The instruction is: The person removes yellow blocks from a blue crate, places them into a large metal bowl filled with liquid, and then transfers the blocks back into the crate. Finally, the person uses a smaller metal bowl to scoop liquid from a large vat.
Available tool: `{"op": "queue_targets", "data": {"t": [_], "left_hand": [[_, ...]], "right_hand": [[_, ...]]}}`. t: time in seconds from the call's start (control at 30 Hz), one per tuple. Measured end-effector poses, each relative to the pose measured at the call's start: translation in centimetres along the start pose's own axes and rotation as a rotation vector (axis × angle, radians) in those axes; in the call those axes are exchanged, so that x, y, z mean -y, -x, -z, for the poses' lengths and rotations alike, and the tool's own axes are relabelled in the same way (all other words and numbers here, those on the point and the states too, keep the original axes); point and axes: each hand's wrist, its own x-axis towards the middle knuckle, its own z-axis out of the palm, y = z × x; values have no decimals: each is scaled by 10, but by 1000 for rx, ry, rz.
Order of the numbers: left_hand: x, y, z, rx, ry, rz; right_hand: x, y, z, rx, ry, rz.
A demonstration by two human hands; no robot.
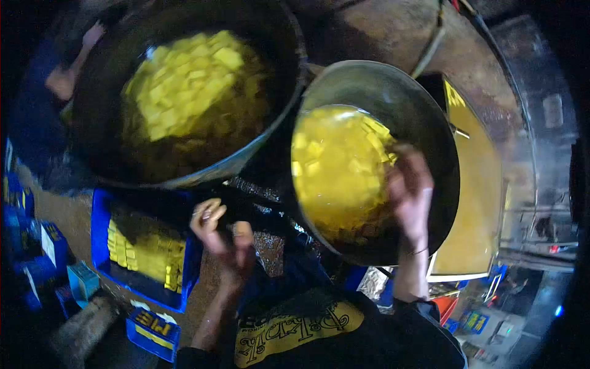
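Note:
My right hand [410, 187] reaches inside the rim of a large round vat [439, 166], at the edge of the yellow tofu-like blocks [369, 169] floating in yellow liquid. Motion blurs its fingers, and I cannot tell whether they hold a block. My left hand [224, 237] hangs in the air, below the other vat and right of a blue crate. Its fingers are loosely curled, apart from the thumb, with nothing between them. In the second vat [246, 163], at upper left, a heap of yellow blocks [184, 83] rises from dark liquid.
The blue crate [138, 293] holds rows of yellow blocks [144, 252]. A wide tank of yellow-brown liquid [470, 227] stands at the right. Blue boxes [153, 332] are at lower left. Another person's arm [77, 64] shows beyond the left vat. A hose [430, 49] runs at the top.

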Motion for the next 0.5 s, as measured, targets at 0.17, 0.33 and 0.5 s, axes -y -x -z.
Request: {"op": "queue_targets", "data": {"t": [0.17, 0.33, 0.5], "left_hand": [[-60, -43, -120, 325, 356, 617], [-4, -12, -150, 242, 567, 683], [-71, 9, -209, -126, 533, 647]], "right_hand": [[-219, 40, 248, -496, 1386, -461], [-325, 99, 312, -162, 970, -550], [-344, 55, 345, -108, 814, -522]]}}
